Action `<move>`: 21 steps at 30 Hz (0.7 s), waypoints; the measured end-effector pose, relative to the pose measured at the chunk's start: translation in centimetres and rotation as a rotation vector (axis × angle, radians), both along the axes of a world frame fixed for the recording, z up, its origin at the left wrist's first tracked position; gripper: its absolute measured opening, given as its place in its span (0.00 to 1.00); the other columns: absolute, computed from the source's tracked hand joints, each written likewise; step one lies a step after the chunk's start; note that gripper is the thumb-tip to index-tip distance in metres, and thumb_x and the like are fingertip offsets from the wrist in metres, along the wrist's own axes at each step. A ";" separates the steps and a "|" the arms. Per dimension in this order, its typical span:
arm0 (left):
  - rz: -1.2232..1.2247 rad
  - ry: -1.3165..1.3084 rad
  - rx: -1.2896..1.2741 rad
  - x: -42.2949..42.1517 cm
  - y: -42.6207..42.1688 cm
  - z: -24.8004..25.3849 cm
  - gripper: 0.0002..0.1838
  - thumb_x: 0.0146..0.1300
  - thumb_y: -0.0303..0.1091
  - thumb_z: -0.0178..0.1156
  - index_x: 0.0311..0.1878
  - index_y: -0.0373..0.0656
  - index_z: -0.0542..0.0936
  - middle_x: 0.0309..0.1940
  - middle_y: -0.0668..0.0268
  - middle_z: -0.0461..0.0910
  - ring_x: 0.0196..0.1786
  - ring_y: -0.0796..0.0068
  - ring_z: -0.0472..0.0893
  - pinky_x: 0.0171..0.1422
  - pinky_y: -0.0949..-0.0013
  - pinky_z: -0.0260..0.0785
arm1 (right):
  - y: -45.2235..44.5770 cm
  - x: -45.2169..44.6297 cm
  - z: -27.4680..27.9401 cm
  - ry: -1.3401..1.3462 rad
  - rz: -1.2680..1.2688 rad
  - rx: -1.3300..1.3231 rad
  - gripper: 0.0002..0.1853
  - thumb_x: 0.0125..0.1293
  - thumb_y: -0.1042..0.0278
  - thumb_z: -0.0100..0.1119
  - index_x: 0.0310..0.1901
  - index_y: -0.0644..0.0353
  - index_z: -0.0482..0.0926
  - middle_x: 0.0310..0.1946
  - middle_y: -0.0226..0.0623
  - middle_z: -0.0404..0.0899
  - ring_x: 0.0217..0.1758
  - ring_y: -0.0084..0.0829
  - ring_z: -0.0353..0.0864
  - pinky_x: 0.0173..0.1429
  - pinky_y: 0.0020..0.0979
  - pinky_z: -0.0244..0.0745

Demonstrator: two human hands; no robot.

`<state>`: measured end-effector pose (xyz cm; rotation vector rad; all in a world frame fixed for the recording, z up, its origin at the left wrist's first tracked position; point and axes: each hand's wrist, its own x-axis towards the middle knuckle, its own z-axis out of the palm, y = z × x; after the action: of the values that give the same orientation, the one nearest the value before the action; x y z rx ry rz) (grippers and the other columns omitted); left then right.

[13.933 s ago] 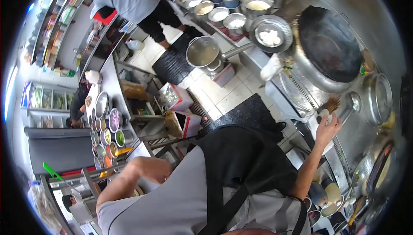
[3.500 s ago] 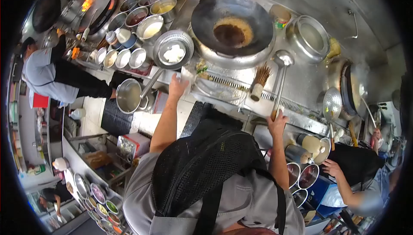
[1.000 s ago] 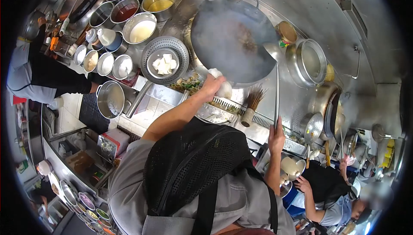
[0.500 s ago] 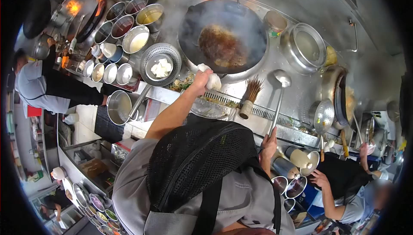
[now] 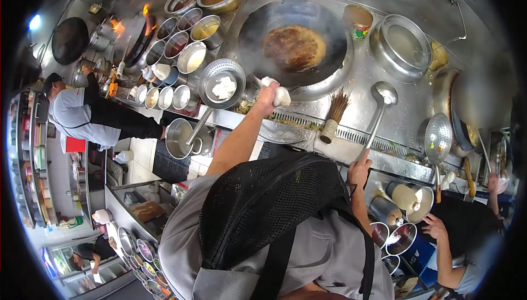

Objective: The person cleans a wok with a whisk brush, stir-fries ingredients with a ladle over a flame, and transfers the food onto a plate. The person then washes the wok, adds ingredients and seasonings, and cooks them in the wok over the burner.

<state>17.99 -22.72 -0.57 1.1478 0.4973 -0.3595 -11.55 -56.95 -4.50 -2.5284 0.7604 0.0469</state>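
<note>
My left hand (image 5: 267, 98) is closed around a white cloth (image 5: 282, 97) at the near rim of a large dark wok (image 5: 258, 42). Brown bubbling sauce (image 5: 295, 48) lies in the bottom of the wok, with thin steam over it. My right hand (image 5: 360, 169) grips the handle end of a metal ladle (image 5: 385, 93), whose bowl rests on the steel stove top to the right of the wok. Between my hands, a bristle brush (image 5: 335, 114) stands by the drain grate.
A perforated strainer (image 5: 207, 77) with white pieces lies left of the wok, beside several sauce pots. A pot (image 5: 178, 138) sits below it. Lidded pots (image 5: 402, 47) stand at right. One co-worker (image 5: 71, 108) is at far left, another person's hand (image 5: 435, 227) at lower right.
Since half a second ago, the view has shifted and steam over the wok has thinned. Earlier, the ladle's bowl was at the wok's edge; now it lies on the stove top.
</note>
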 end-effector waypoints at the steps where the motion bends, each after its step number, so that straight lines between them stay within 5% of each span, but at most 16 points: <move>1: -0.007 0.008 -0.004 0.3 0.2 -0.7 0.15 0.67 0.38 0.60 0.53 0.42 0.75 0.40 0.61 0.82 0.39 0.60 0.85 0.42 0.52 0.81 | 0.1 0.1 0.4 0.023 -0.014 0.020 0.44 0.68 0.71 0.57 0.82 0.58 0.45 0.57 0.63 0.66 0.53 0.63 0.78 0.56 0.53 0.78; 10: -0.046 0.057 0.015 0.5 0.5 -1.3 0.18 0.67 0.39 0.60 0.56 0.42 0.74 0.44 0.59 0.82 0.43 0.58 0.86 0.42 0.47 0.82 | 0.5 -0.3 0.2 -0.092 -0.045 0.008 0.45 0.67 0.72 0.58 0.82 0.56 0.45 0.56 0.61 0.65 0.52 0.63 0.78 0.57 0.54 0.77; 16: -0.172 0.191 -0.006 1.0 1.3 0.5 0.18 0.68 0.43 0.64 0.57 0.48 0.75 0.47 0.61 0.84 0.46 0.57 0.86 0.44 0.44 0.83 | -0.4 0.9 0.5 -0.187 -0.131 0.116 0.45 0.63 0.75 0.55 0.82 0.57 0.48 0.58 0.71 0.74 0.55 0.64 0.80 0.60 0.55 0.73; 21: -0.256 0.240 -0.088 0.9 1.4 2.7 0.15 0.70 0.41 0.63 0.54 0.47 0.76 0.46 0.60 0.84 0.47 0.58 0.87 0.51 0.46 0.83 | -0.7 0.9 5.5 -0.110 -0.127 0.055 0.38 0.66 0.75 0.54 0.79 0.63 0.57 0.50 0.71 0.80 0.46 0.67 0.83 0.52 0.54 0.76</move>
<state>18.91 -21.37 2.16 1.0904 0.5388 -0.7401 -10.68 -57.65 0.99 -2.4040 0.8605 -0.1121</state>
